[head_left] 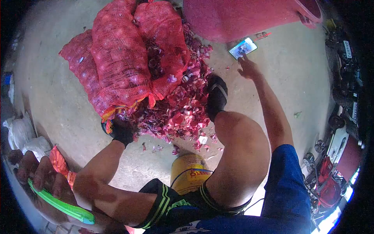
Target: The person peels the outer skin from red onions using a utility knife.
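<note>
Sitting place: the person is perched on a yellow container [189, 171], knees wide apart, both feet set on the concrete floor [58, 105].
Left hand: the left hand [39, 173] is low beside the thigh, fingers curled around a green-handled tool [62, 204]; whether it carries a blade I cannot tell.
Peel pile: a heap of purple-red onion skins [183, 113] lies between the feet, touching both of them.
Sacks: red mesh sacks of onions [120, 54] lean together just behind the heap, with one mouth open toward it.
Right hand: the right hand [248, 68] is stretched far forward, fingers loosely spread and gripping nothing, with the index fingertip at the phone's near edge.
Phone: the phone [242, 48] lies flat on the floor with its screen lit, well apart from the heap and just in front of a pink tub [241, 17].
Step in hand: by my judgement the peeling is paused, and working the phone screen is the business of the moment, with the tool idle.
Next move calls for: a light, accurate tap or swipe at full reach, then bringing the arm back to the sacks; no onion is in either hand.
</note>
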The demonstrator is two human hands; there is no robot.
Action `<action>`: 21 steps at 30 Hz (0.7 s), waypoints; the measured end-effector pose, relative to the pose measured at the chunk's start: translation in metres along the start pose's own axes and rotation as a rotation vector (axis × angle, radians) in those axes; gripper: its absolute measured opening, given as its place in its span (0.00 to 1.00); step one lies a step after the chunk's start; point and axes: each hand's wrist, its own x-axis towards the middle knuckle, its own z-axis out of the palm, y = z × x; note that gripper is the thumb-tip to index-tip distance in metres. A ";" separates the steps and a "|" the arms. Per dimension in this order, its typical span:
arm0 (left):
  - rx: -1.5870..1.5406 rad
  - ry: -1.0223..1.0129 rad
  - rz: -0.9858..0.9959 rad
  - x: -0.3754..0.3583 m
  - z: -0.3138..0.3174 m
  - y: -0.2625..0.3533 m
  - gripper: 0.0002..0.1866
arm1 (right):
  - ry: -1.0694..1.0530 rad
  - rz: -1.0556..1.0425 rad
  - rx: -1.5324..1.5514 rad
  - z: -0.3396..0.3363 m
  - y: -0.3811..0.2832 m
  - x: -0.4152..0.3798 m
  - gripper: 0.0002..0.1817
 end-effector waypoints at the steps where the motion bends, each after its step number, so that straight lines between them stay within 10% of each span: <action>1: -0.220 -0.013 -0.076 -0.011 -0.017 0.051 0.39 | 0.000 0.000 0.000 0.005 0.005 0.001 0.37; 21: 0.391 0.096 0.030 -0.017 -0.016 0.047 0.40 | 0.181 0.121 0.113 -0.017 -0.004 -0.010 0.33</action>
